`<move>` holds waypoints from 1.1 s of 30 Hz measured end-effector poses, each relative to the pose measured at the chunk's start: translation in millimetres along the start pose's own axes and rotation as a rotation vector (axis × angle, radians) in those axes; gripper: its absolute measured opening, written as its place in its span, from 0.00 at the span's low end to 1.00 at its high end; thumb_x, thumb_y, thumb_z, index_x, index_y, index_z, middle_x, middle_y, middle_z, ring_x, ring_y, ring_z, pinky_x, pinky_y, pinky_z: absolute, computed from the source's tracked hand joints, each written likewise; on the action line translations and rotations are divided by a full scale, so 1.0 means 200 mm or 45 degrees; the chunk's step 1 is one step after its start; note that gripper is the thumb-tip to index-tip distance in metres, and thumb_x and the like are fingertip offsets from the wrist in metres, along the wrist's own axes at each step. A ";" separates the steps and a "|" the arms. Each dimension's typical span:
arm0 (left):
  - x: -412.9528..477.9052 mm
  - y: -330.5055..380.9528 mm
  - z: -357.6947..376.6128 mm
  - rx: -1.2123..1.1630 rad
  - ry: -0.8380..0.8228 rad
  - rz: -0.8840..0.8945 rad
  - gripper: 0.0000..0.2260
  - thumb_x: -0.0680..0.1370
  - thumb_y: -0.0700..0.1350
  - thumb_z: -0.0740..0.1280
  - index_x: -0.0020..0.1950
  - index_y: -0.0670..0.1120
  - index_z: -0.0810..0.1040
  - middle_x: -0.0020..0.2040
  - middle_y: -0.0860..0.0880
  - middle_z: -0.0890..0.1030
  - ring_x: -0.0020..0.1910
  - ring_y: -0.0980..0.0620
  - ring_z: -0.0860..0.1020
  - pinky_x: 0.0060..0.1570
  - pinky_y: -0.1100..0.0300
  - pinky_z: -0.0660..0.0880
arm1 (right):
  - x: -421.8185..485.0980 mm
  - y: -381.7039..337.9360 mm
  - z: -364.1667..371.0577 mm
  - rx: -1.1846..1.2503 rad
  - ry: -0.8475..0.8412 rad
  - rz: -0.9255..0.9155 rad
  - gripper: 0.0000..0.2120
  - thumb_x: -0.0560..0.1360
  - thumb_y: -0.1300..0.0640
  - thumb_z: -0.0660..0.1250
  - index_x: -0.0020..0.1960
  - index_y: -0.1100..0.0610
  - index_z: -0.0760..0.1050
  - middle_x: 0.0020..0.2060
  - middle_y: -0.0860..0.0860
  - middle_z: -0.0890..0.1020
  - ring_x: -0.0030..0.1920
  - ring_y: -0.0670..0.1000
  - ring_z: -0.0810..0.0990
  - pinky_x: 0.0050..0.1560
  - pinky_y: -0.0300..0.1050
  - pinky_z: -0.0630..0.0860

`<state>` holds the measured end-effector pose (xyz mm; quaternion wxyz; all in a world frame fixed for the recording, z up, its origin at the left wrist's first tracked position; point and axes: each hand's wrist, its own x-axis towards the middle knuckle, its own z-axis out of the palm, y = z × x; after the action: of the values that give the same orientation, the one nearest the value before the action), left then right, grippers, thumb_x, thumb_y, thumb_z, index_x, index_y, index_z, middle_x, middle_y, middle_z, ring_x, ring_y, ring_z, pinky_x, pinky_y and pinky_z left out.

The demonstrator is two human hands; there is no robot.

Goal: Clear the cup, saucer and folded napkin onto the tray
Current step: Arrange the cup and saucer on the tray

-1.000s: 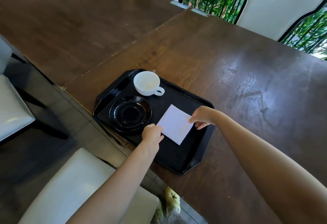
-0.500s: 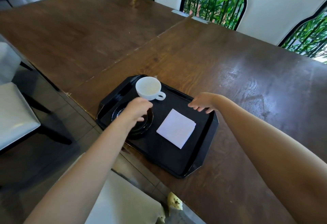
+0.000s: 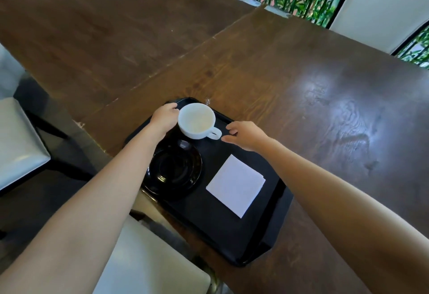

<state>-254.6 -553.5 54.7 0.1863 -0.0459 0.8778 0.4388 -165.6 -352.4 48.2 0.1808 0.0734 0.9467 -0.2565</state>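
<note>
Cupping the side of the white ceramic cup, the left hand grips it while the right hand hovers open beside its handle, all over the black plastic tray on the brown wooden table, which carries the round black saucer and white folded napkin

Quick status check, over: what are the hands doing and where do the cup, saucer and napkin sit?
Left hand against white cup; right hand open near its handle. Cup, black saucer, napkin all on tray. Nothing in the way.
</note>
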 end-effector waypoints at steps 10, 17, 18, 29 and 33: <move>0.13 -0.06 0.10 -0.151 -0.005 0.073 0.15 0.80 0.40 0.58 0.64 0.44 0.76 0.64 0.47 0.76 0.54 0.55 0.71 0.51 0.60 0.67 | 0.06 0.04 0.13 0.407 0.154 -0.090 0.10 0.77 0.54 0.63 0.55 0.56 0.79 0.46 0.51 0.81 0.38 0.46 0.77 0.37 0.34 0.71; 0.13 -0.04 0.16 -0.213 -0.019 0.034 0.15 0.78 0.38 0.59 0.63 0.44 0.77 0.62 0.45 0.78 0.60 0.48 0.76 0.56 0.56 0.73 | 0.03 0.12 0.12 0.494 0.187 -0.046 0.10 0.78 0.58 0.62 0.56 0.57 0.79 0.48 0.53 0.82 0.40 0.48 0.80 0.46 0.41 0.79; 0.13 -0.04 0.17 -0.213 -0.018 0.025 0.15 0.78 0.38 0.59 0.62 0.44 0.77 0.62 0.46 0.79 0.60 0.47 0.76 0.57 0.54 0.74 | 0.03 0.12 0.12 0.495 0.185 -0.042 0.10 0.78 0.58 0.61 0.57 0.57 0.78 0.48 0.53 0.82 0.40 0.47 0.80 0.45 0.39 0.78; 0.11 -0.04 0.17 -0.250 -0.066 -0.066 0.18 0.78 0.41 0.60 0.67 0.47 0.72 0.67 0.47 0.74 0.62 0.47 0.74 0.61 0.49 0.74 | -0.02 0.11 0.10 0.499 0.175 0.010 0.10 0.76 0.55 0.66 0.55 0.57 0.77 0.45 0.53 0.82 0.44 0.52 0.82 0.50 0.48 0.81; 0.08 -0.11 -0.03 0.012 -0.001 0.000 0.18 0.78 0.48 0.63 0.68 0.49 0.71 0.65 0.46 0.76 0.61 0.46 0.75 0.62 0.52 0.72 | -0.08 0.09 0.11 0.321 0.341 0.054 0.13 0.76 0.54 0.66 0.58 0.57 0.74 0.45 0.53 0.83 0.43 0.51 0.81 0.46 0.45 0.80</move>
<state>-266.3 -570.2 35.0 0.1867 -0.0449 0.8798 0.4348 -139.3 -348.7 27.4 0.0478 0.1491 0.9209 -0.3570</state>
